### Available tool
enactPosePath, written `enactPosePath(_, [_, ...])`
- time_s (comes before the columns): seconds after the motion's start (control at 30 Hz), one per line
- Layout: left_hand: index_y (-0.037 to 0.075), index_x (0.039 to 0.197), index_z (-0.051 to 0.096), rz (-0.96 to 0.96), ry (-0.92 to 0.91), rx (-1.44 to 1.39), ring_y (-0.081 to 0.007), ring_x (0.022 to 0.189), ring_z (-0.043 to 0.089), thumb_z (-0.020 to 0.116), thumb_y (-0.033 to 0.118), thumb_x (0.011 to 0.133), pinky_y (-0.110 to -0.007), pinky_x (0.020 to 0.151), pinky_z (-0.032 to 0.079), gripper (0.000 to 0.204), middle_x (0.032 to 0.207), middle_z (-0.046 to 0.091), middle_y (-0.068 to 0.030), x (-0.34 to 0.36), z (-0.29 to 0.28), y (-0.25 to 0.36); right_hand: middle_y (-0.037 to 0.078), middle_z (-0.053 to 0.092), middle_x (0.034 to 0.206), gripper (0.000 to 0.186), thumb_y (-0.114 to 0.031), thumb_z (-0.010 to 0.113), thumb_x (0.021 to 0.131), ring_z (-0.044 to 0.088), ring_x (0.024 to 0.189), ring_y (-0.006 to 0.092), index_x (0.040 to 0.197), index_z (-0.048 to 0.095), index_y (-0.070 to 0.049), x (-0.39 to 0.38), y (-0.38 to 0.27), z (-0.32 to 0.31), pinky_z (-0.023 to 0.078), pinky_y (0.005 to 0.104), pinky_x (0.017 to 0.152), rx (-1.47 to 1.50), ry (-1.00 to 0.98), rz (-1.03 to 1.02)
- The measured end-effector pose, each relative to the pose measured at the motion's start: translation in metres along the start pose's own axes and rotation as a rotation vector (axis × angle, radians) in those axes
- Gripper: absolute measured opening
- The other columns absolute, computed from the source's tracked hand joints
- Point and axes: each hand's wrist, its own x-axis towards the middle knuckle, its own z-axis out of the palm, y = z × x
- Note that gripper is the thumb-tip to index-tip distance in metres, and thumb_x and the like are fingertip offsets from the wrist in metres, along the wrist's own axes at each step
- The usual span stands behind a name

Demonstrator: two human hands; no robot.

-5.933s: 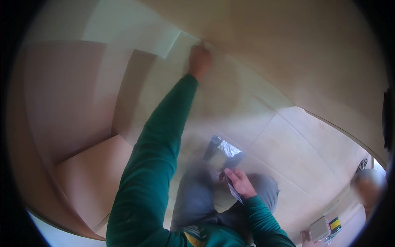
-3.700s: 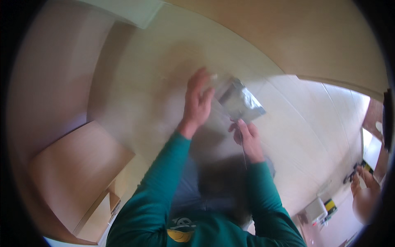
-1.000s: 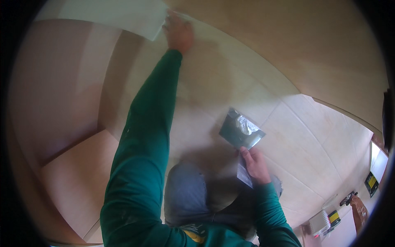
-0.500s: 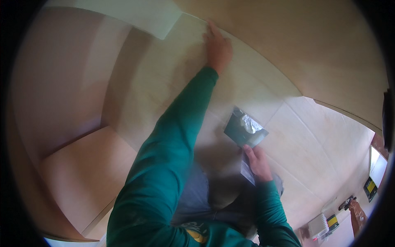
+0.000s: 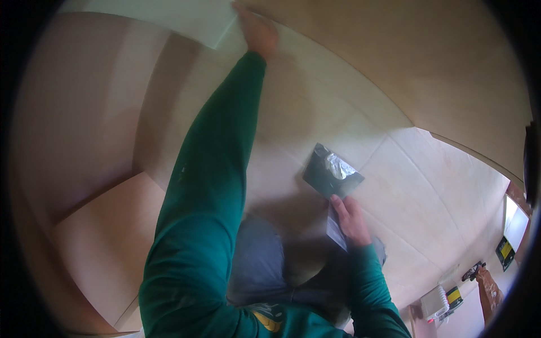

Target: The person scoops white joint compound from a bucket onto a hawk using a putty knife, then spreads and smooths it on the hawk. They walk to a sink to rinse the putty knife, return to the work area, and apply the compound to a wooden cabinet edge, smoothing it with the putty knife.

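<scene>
My left hand (image 5: 259, 35) reaches far ahead, low along the foot of a wooden panel (image 5: 360, 50). Its fingers stretch out near the corner where that panel comes close to a white panel (image 5: 194, 25). I see nothing held in it. Nearer my body, my right hand (image 5: 351, 221) pinches a flat dark packet (image 5: 322, 173) by its lower edge. A crumpled silvery patch (image 5: 340, 167) shines on the packet's upper face. Below the thumb hangs a pale sheet or flap (image 5: 335, 228); whether it belongs to the packet, I cannot tell.
Pale floor tiles (image 5: 411, 186) lie under my hands. On the left stand a smooth panel (image 5: 90, 107) and a wooden board (image 5: 107, 242). At the lower right are a white box-like object (image 5: 435, 304), black-and-yellow packages (image 5: 505, 253) and a brown bag (image 5: 489, 293).
My left hand has slid left and farther away along the foot of the wooden panel, toward the white panel. My right hand and the packet have barely moved.
</scene>
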Motion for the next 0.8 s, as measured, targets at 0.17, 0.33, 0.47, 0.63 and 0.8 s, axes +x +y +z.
enactPosePath(0.17, [-0.005,0.157,-0.021,0.089,0.093,-0.127,-0.0502,0.144,0.036,0.049,0.004,0.096,-0.046,0.122,0.026,0.093,0.154,0.034,-0.0407,-0.025,0.014,-0.003,0.001,0.058,0.085,0.049,-0.039,0.057,0.108,0.049,0.086,0.0114,0.103,0.061,0.009,0.005,0.01,0.011,0.048,0.0332,0.08,0.148,0.044,-0.146])
enactPosePath(0.33, [0.001,0.158,-0.025,-0.002,0.014,-0.244,-0.049,0.147,0.035,0.044,0.002,0.096,-0.043,0.122,0.028,0.092,0.155,0.034,-0.0407,-0.076,0.022,0.055,0.002,0.063,0.094,0.043,-0.034,0.056,0.109,0.054,0.092,0.0117,0.11,0.063,0.008,0.009,0.026,0.009,0.047,0.0314,0.085,0.127,0.021,-0.106])
enactPosePath(0.47, [-0.001,0.159,-0.019,-0.045,-0.101,-0.417,-0.0454,0.146,0.039,0.041,0.002,0.096,-0.041,0.121,0.031,0.087,0.156,0.039,-0.0348,-0.104,0.006,0.078,-0.001,0.055,0.081,0.05,-0.039,0.056,0.108,0.048,0.08,0.0096,0.096,0.061,0.009,0.008,0.026,0.013,0.046,0.032,0.072,0.13,0.062,-0.158])
enactPosePath(0.63, [-0.003,0.162,0.003,-0.136,-0.288,-0.482,-0.0305,0.144,0.045,0.046,0.009,0.101,-0.035,0.118,0.034,0.075,0.156,0.045,-0.0212,-0.185,-0.034,0.051,0.003,0.065,0.086,0.042,-0.037,0.057,0.108,0.051,0.067,0.01,0.107,0.065,0.005,0.011,0.017,0.026,0.042,0.0283,0.061,0.437,-0.014,-0.171])
enactPosePath(0.8, [0.011,0.156,0.039,-0.967,-0.358,-1.536,-0.0322,0.152,0.032,0.053,0.049,0.105,-0.042,0.12,0.032,0.065,0.162,0.036,-0.0195,-0.287,-0.12,0.089,0.008,0.064,0.081,0.042,-0.036,0.056,0.107,0.045,0.055,0.0095,0.115,0.063,0.006,-0.015,-0.009,0.031,0.03,0.0234,0.05,0.688,-0.117,-0.092])
